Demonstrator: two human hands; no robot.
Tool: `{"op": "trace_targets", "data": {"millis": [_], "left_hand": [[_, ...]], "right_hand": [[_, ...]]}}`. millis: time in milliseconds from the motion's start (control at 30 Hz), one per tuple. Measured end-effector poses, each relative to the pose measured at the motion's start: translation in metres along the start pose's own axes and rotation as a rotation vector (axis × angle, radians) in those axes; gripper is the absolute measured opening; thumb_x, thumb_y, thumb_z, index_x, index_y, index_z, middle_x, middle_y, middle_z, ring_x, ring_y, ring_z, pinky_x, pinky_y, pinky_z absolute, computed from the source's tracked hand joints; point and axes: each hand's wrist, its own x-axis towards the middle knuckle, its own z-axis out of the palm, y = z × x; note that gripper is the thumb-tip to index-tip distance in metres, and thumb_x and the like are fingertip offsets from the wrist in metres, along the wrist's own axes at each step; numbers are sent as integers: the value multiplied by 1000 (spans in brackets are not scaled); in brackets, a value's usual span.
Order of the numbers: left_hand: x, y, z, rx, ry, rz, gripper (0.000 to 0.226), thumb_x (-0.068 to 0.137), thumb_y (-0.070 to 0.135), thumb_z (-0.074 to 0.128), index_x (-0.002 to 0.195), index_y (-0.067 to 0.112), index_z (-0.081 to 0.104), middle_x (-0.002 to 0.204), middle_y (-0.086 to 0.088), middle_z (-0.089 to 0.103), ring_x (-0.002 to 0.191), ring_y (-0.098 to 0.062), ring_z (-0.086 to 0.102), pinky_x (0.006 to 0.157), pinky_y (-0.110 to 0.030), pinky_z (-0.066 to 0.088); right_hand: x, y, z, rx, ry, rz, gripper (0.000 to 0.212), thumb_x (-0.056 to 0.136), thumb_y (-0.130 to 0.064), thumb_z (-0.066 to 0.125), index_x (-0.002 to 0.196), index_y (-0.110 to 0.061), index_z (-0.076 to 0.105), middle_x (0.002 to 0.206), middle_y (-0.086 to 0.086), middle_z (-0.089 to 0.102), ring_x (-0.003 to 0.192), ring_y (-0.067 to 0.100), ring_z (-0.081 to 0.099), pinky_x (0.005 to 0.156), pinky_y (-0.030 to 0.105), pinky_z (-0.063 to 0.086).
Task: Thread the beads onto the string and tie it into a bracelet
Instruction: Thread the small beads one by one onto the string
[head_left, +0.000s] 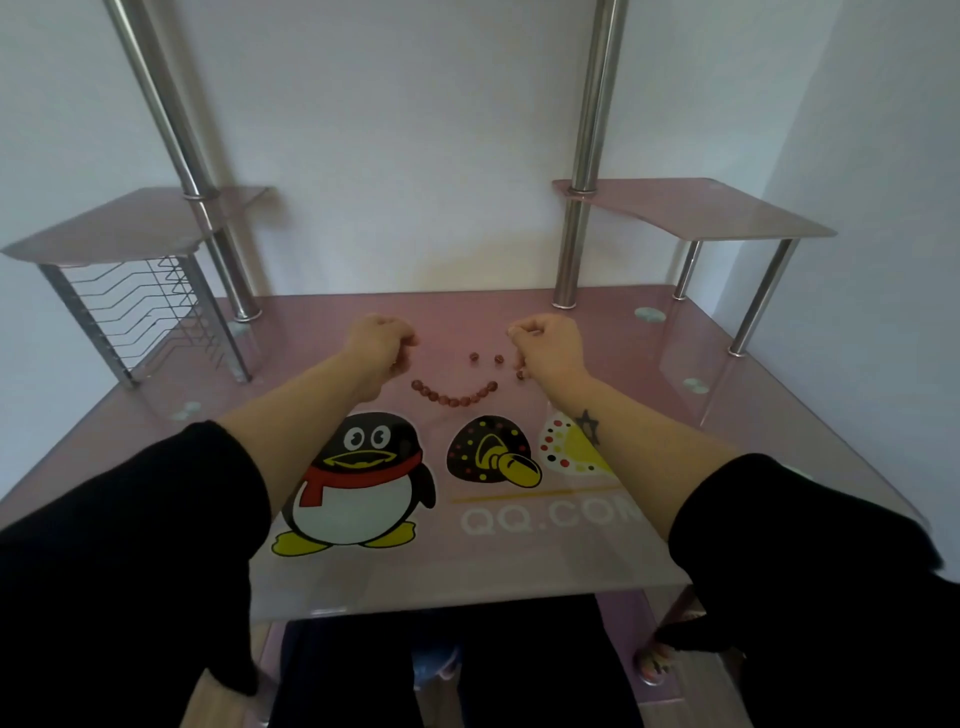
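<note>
Pink glass desk (649, 374) fills most of what I see, with a raised side shelf (701, 213) at each back corner on chrome posts and a wire rack (140, 312) under the left one. Printed on the glass near me is a penguin (358, 483) in a red scarf, and beside it pale lettering (550, 517) that reads "QQ.COM", the last letter partly under my right forearm. No other writing is readable.

My black sleeves (130, 519) are pushed up and both forearms reach out over the print. My left hand (378, 338) and right hand (550, 340) are well apart, knuckles toward the wall, fingers curled in tight against the thumbs, each pinching one end of the bead strand (454, 399). The string itself is too fine to make out.

That strand lies between my hands, past the penguin, its long axis running left to right across the desk. It sags in a shallow curve, the middle nearest me and both ends turning up toward my fists. The beads on it are dark red and sit touching one another.

Two loose beads (474, 357) rest on the glass beyond the curve.
</note>
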Motion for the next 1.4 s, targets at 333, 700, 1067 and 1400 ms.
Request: {"op": "trace_targets", "data": {"millis": [333,700,1067,1400], "left_hand": [[-1,-17,2,442,-172,76,6,89,8,63,93,4,62,81,-9,65,64,-16,58,60,-26,53],[15,-10,29,641,-309,281,11,89,8,62,96,15,67,90,-3,65,83,-16,62,72,-27,51],[37,-11,75,789,-425,407,18,84,11,70,101,13,72,94,3,70,78,-7,64,67,-19,51],[34,-16,119,1044,-494,541,18,80,23,73,97,20,75,81,9,64,71,-6,57,67,-19,40]], "right_hand": [[-3,14,6,-141,-116,0,11,90,-23,65,83,-17,71,47,-4,59,35,3,52,42,19,41],[7,25,2,-136,-92,31,15,87,-17,67,72,-18,69,50,-7,60,37,0,53,46,17,45],[23,36,-13,-44,-45,131,15,87,-8,65,79,1,71,53,3,60,34,4,46,38,17,39],[23,46,-36,23,-51,188,19,86,-5,66,71,7,69,47,4,54,29,2,41,33,15,33]]}}
